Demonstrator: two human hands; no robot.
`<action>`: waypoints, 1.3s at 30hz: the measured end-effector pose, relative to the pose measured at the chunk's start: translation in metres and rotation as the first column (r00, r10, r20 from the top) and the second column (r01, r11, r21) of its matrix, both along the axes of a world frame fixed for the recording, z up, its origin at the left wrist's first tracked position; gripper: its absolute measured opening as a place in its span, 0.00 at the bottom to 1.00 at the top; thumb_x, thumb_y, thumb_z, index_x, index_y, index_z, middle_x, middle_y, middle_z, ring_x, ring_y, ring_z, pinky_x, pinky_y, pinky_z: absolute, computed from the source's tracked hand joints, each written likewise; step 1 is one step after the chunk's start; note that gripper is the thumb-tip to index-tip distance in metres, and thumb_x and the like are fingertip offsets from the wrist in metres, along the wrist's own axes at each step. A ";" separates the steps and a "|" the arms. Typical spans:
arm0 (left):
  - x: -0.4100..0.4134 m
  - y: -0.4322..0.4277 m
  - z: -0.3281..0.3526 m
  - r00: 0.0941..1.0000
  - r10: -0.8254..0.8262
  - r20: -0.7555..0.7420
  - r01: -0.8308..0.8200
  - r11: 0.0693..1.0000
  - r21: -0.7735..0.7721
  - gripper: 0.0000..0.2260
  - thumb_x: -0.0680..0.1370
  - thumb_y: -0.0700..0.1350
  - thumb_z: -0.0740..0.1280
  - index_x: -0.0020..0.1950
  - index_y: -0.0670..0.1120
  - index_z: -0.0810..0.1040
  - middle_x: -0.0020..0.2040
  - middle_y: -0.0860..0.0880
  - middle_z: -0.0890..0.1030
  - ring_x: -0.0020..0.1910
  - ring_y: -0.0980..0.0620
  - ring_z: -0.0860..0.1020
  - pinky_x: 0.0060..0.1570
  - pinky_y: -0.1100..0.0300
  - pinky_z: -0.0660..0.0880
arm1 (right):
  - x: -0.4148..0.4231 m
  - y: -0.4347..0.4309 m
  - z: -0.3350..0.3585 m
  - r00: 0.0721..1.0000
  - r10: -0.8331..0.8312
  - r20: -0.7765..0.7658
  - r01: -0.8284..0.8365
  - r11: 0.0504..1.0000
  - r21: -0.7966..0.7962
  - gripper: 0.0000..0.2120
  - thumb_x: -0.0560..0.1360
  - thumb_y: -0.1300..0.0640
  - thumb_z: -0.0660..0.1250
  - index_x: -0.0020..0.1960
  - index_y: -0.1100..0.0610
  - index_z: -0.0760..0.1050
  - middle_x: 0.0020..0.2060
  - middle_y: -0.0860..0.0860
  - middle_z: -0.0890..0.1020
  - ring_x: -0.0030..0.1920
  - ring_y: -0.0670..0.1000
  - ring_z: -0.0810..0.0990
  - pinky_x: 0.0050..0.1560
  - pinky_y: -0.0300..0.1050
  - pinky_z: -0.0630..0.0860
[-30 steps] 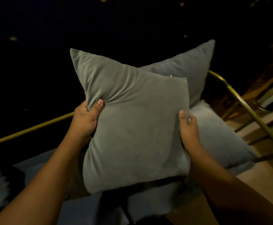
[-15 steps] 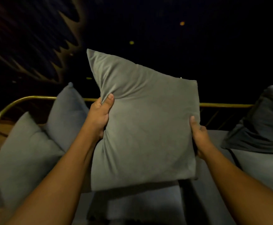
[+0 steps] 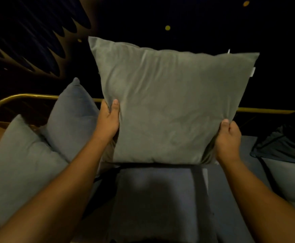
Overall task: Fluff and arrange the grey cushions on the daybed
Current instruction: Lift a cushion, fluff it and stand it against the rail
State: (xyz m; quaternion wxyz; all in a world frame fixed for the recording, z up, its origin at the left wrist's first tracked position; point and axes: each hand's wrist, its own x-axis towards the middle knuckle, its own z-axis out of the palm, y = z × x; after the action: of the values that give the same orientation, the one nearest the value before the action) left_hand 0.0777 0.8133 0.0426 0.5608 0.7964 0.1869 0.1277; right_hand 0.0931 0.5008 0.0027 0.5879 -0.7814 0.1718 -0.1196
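A square grey cushion [image 3: 171, 102] stands upright in front of me, its lower edge at the daybed's seat pad [image 3: 153, 195]. My left hand [image 3: 109, 120] grips its left edge, thumb on the front face. My right hand [image 3: 228, 135] pinches its lower right corner. Two more grey cushions lean at the left end: a near one [image 3: 20, 163] and one behind it [image 3: 71, 118]. A darker cushion [image 3: 283, 142] lies at the right.
A brass rail [image 3: 264, 110] runs along the back of the daybed and curves down at the left [image 3: 6, 100]. Beyond it everything is dark, with a few small lights. A pale seat pad [image 3: 290, 181] shows at the right edge.
The view has swung from the daybed's right end to its left end. The held cushion has come lower and squarer, and my right hand has slid down to its bottom corner.
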 end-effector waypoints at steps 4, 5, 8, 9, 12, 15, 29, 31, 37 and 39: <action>0.021 -0.012 -0.017 0.997 -0.054 -0.046 0.057 0.997 0.058 0.34 0.72 0.61 0.63 0.72 0.46 0.61 0.70 0.43 0.67 0.67 0.50 0.67 0.64 0.59 0.65 | 0.030 0.004 0.004 0.996 -0.048 0.081 0.047 0.999 0.010 0.15 0.81 0.54 0.53 0.49 0.63 0.73 0.42 0.52 0.76 0.41 0.44 0.75 0.38 0.25 0.68; 0.025 -0.014 -0.020 0.997 -0.057 -0.054 0.060 0.996 0.067 0.38 0.68 0.61 0.66 0.73 0.46 0.59 0.70 0.43 0.66 0.66 0.51 0.66 0.64 0.59 0.65 | 0.037 0.006 0.003 0.993 -0.075 0.092 0.074 0.997 0.023 0.14 0.81 0.55 0.53 0.48 0.61 0.73 0.40 0.50 0.76 0.39 0.38 0.75 0.38 0.23 0.68; 0.034 -0.017 -0.029 0.996 -0.023 -0.082 0.031 0.996 0.089 0.45 0.63 0.57 0.73 0.74 0.46 0.55 0.73 0.44 0.63 0.69 0.50 0.65 0.68 0.53 0.65 | 0.049 0.008 -0.001 0.980 -0.145 0.137 0.140 0.989 0.051 0.12 0.81 0.55 0.53 0.45 0.57 0.72 0.38 0.43 0.75 0.36 0.31 0.73 0.39 0.26 0.69; 0.037 -0.018 -0.031 0.997 -0.003 -0.078 0.011 0.995 0.099 0.46 0.64 0.56 0.74 0.74 0.45 0.54 0.73 0.45 0.62 0.70 0.49 0.64 0.70 0.51 0.64 | 0.051 0.007 -0.002 0.975 -0.159 0.154 0.152 0.987 0.054 0.12 0.81 0.55 0.53 0.44 0.56 0.71 0.37 0.43 0.75 0.36 0.31 0.73 0.40 0.27 0.69; 0.041 -0.027 -0.035 0.999 0.038 -0.025 -0.035 0.994 0.103 0.45 0.65 0.56 0.73 0.74 0.46 0.54 0.73 0.45 0.62 0.71 0.49 0.64 0.71 0.50 0.63 | 0.056 0.003 -0.004 0.961 -0.209 0.179 0.203 0.978 0.050 0.14 0.81 0.56 0.53 0.38 0.49 0.68 0.36 0.43 0.73 0.35 0.31 0.72 0.39 0.27 0.68; 0.048 -0.037 -0.037 1.000 0.025 -0.008 -0.024 0.992 0.121 0.45 0.64 0.59 0.71 0.74 0.47 0.54 0.73 0.45 0.61 0.70 0.52 0.63 0.69 0.58 0.61 | 0.060 -0.002 -0.001 0.950 -0.239 0.203 0.234 0.971 0.050 0.15 0.81 0.56 0.53 0.37 0.47 0.66 0.35 0.43 0.72 0.34 0.32 0.71 0.39 0.28 0.68; 0.058 -0.015 -0.057 0.996 0.065 -0.056 -0.068 0.996 -0.052 0.29 0.72 0.57 0.66 0.69 0.48 0.64 0.68 0.45 0.72 0.66 0.49 0.72 0.68 0.46 0.69 | 0.053 0.010 -0.011 0.990 -0.044 0.135 0.049 0.998 -0.036 0.16 0.80 0.51 0.52 0.52 0.62 0.72 0.45 0.50 0.77 0.45 0.44 0.75 0.50 0.43 0.72; 0.061 -0.014 -0.063 0.997 0.022 -0.077 -0.025 0.999 -0.035 0.32 0.72 0.52 0.68 0.71 0.46 0.60 0.71 0.47 0.68 0.68 0.50 0.69 0.70 0.47 0.67 | 0.055 0.015 -0.026 1.000 -0.003 0.025 0.006 0.996 -0.088 0.14 0.80 0.52 0.52 0.53 0.60 0.71 0.49 0.54 0.78 0.50 0.50 0.76 0.52 0.47 0.73; 0.059 -0.019 -0.095 0.955 -0.068 -0.288 0.031 0.991 -0.130 0.40 0.71 0.43 0.72 0.75 0.48 0.50 0.71 0.52 0.63 0.69 0.51 0.65 0.66 0.58 0.63 | 0.060 0.008 -0.062 0.932 0.020 -0.362 -0.095 0.977 -0.190 0.13 0.75 0.56 0.61 0.55 0.64 0.69 0.56 0.63 0.73 0.54 0.63 0.74 0.56 0.56 0.73; 0.054 -0.015 -0.101 0.934 -0.060 -0.352 0.004 0.987 -0.158 0.46 0.65 0.53 0.75 0.74 0.52 0.50 0.74 0.49 0.62 0.71 0.48 0.64 0.70 0.51 0.64 | 0.054 0.009 -0.064 0.920 -0.009 -0.393 -0.053 0.988 -0.147 0.21 0.72 0.54 0.66 0.59 0.63 0.66 0.60 0.62 0.68 0.58 0.61 0.72 0.60 0.56 0.72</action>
State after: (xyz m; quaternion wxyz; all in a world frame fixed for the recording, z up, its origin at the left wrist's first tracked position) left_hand 0.1319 0.7983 -0.0579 0.5800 0.7632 0.2815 -0.0423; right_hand 0.1470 0.5099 -0.0616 0.4807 -0.8345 0.2674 0.0330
